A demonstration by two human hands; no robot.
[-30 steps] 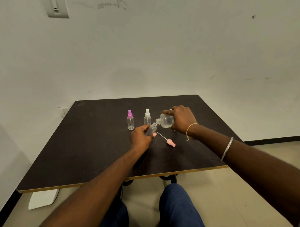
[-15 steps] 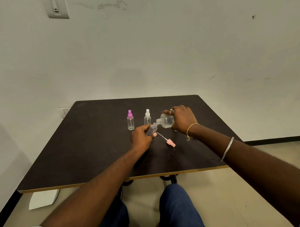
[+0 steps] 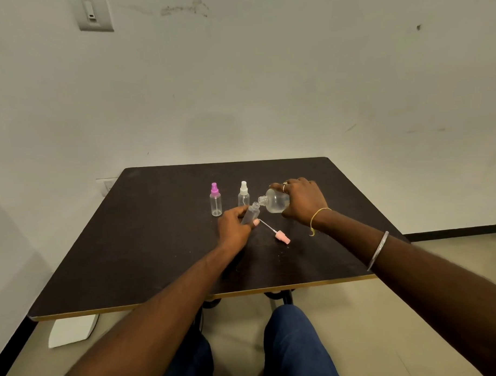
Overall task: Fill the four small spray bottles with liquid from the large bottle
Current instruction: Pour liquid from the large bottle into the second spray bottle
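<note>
- While the large bottle (image 3: pixel 277 202) lies tipped on its side in the right hand (image 3: pixel 305 202), its open neck points to 9 o'clock and meets the mouth of the small uncapped bottle (image 3: pixel 250 213). Judged: pour under way, though no stream can be made out.
- Small uncapped bottle is leaned, mouth toward 1 o'clock, probably so its narrow opening sits right under the large neck and less spills.
- Pink spray cap (image 3: pixel 282 238), dip tube attached, lies flat on the table (image 3: pixel 131 248) at 4 o'clock from the held bottle, near it. It is off so that the mouth is free.
- Purple-capped bottle (image 3: pixel 215 201) and white-capped bottle (image 3: pixel 243 195) stand upright at 10 and 12 o'clock from the left hand (image 3: pixel 234 227). The white one is just beside the pour point. Fill levels: cannot tell. No fourth small bottle shows.
- Left hand: fingers and thumb curled round the small bottle's body, gripping it low.
- Right hand: fingers wrapped over the large bottle's round body from above, thumb on the near side, a full grip.
</note>
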